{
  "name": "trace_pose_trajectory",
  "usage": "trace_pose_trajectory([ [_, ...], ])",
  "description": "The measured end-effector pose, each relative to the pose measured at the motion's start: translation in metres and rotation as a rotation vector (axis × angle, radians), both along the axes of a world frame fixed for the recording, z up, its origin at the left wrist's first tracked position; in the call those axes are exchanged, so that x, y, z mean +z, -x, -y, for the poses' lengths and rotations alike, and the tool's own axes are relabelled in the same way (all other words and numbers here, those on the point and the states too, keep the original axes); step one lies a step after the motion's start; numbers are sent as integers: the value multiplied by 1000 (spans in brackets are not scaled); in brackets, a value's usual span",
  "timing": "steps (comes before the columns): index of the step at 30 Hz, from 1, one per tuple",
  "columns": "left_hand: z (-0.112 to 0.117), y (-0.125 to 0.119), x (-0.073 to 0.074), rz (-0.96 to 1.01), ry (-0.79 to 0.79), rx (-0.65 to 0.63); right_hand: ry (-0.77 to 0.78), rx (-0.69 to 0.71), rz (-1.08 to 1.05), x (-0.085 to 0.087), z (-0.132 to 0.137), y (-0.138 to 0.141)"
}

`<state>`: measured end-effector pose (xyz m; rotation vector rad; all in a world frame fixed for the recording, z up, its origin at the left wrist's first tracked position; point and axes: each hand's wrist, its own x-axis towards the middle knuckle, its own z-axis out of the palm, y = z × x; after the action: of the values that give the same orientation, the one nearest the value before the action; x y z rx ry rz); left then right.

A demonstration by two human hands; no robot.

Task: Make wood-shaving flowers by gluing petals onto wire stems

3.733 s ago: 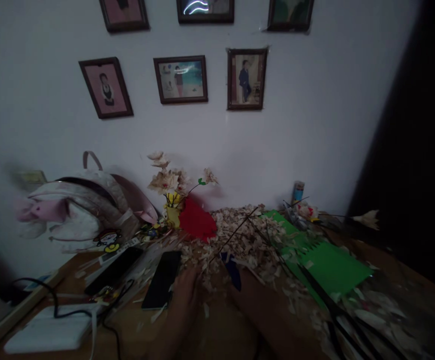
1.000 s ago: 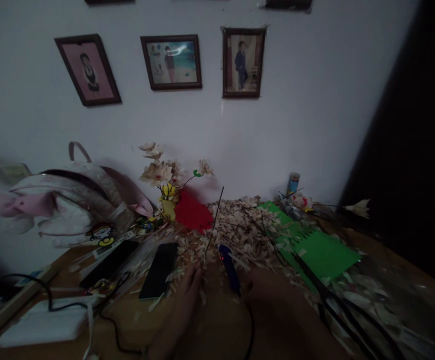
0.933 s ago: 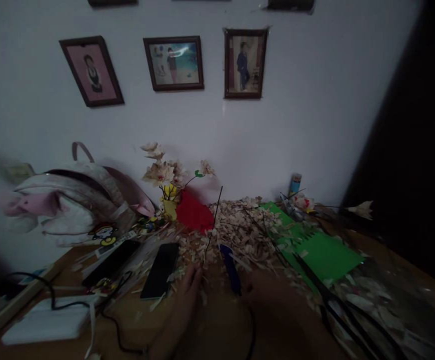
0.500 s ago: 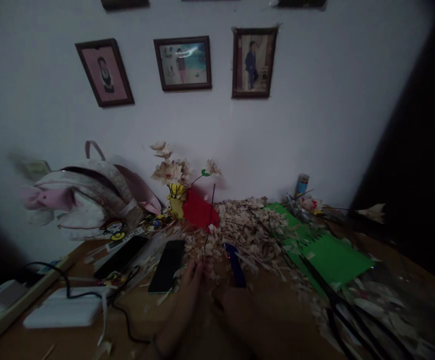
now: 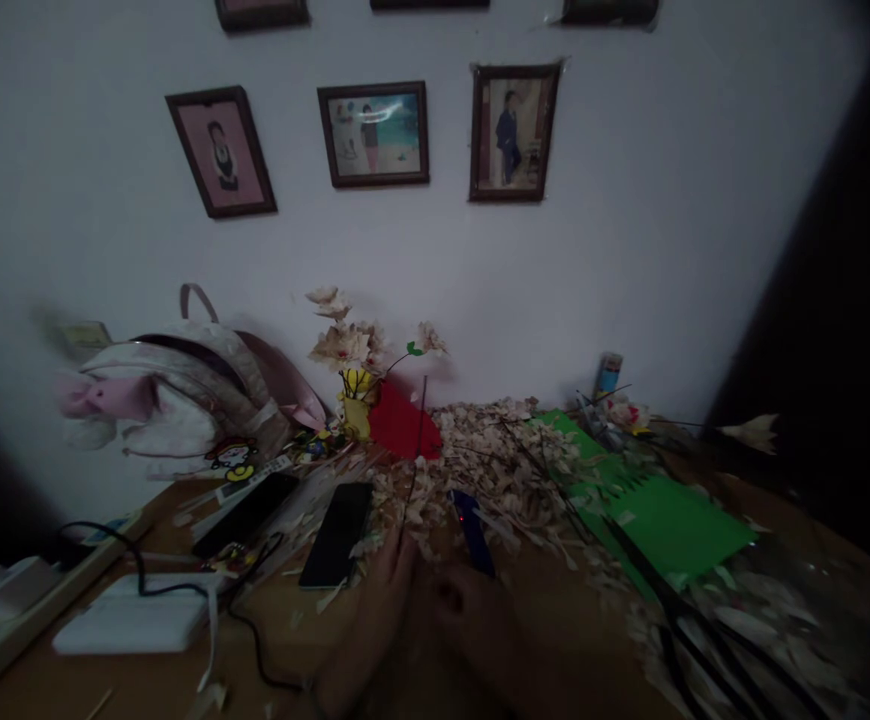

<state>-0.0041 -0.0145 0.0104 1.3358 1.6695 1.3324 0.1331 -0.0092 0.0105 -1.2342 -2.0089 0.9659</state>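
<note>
My left hand (image 5: 373,618) is shut on a thin black wire stem (image 5: 412,470), which rises from the fingers almost upright in front of a pile of pale wood shavings (image 5: 495,465). My right hand (image 5: 472,625) sits close beside it in dim light, its fingers curled. Whether it grips the stem is hidden. Just above my right hand, a blue tool with a small red light (image 5: 471,530) lies on the wooden table (image 5: 555,620), not touched by either hand.
A black phone (image 5: 336,535) lies left of my hands, with a remote (image 5: 246,512) behind it. Wood-shaving flowers in a yellow vase (image 5: 355,415) stand by red paper (image 5: 403,425). Green paper (image 5: 667,530) and long black scissors (image 5: 697,640) lie right. A backpack (image 5: 180,400) stands left.
My right hand has moved left, away from the blue tool and closer to my left hand. The stem stays upright in my left hand. The whole view has shifted slightly.
</note>
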Motion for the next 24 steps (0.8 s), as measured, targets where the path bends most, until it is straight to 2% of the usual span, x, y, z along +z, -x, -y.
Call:
trace_pose_trajectory([
  [2, 0, -6, 4, -42, 19, -3, 146, -40, -228, -7, -4, 1],
  [4, 0, -11, 4, -29, 17, -20, 245, -63, -358, -12, -8, 1],
  [8, -3, -15, -2, 107, -20, -65, 295, -103, -402, -19, -14, -3],
  [13, -11, -9, -8, 172, -10, -106, 315, -132, -497, -28, -18, -2],
  [16, -14, -7, -10, 174, -15, -78, 241, -111, -458, -24, -16, -3],
  [21, -16, -6, -15, 122, -39, -48, -48, -97, -139, -6, -8, -11],
  [24, -16, -6, -16, 87, -43, -35, -66, -96, -95, -7, -10, -12],
])
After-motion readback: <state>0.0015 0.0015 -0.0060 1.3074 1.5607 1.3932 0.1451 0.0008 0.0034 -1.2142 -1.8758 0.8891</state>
